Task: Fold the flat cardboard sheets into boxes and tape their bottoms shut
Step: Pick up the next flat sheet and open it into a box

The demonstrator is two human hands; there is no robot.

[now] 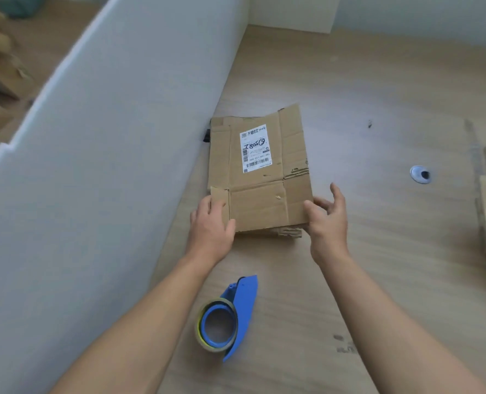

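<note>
Brown cardboard sheet (260, 177), white label (255, 148), blue tape dispenser (230, 317).

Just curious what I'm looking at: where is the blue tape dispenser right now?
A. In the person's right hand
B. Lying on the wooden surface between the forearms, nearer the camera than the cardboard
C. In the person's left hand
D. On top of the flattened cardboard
B: the blue tape dispenser lies untouched on the wooden surface, while both hands are at the flattened cardboard.
</note>
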